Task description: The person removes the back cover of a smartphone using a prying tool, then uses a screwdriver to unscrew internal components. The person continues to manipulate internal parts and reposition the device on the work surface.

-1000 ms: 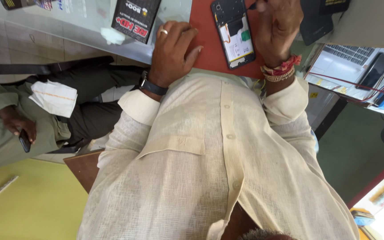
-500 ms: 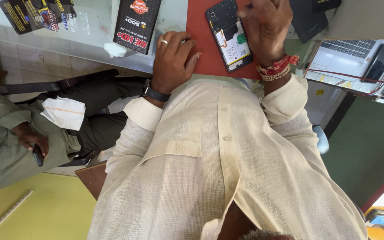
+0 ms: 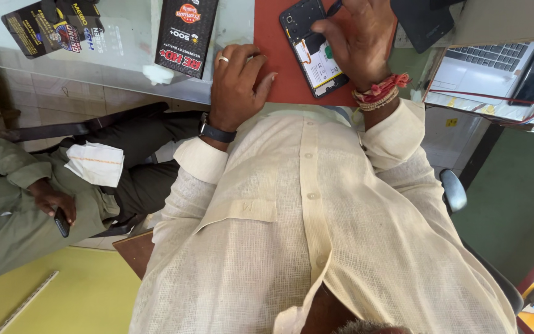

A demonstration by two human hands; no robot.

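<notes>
Head view: I sit at a red work mat (image 3: 279, 55) that adjoins a pale glass counter (image 3: 125, 55); green floor (image 3: 514, 204) to my right, yellow surface (image 3: 75, 297) low on my left. On the mat lies an opened smartphone (image 3: 312, 52), back cover off, battery and circuitry exposed, tilted toward upper left. My right hand (image 3: 360, 37) is over its upper right edge, fingers curled down onto the phone, with a thin dark tool between the fingertips; its tip is cut by the frame edge, and I cannot tell how firm the grip is. My left hand (image 3: 237, 80) rests knuckles-up on the mat just left of the phone, fingers loosely folded, holding nothing. On the counter: a black product packet (image 3: 186, 34) and a second dark packet (image 3: 50, 25). A laptop (image 3: 495, 80) with red wires stands at right. A seated person in olive clothes (image 3: 13, 210) at left holds a small dark object. My cream shirt (image 3: 304, 235) hides my lap and the mat's near edge.
</notes>
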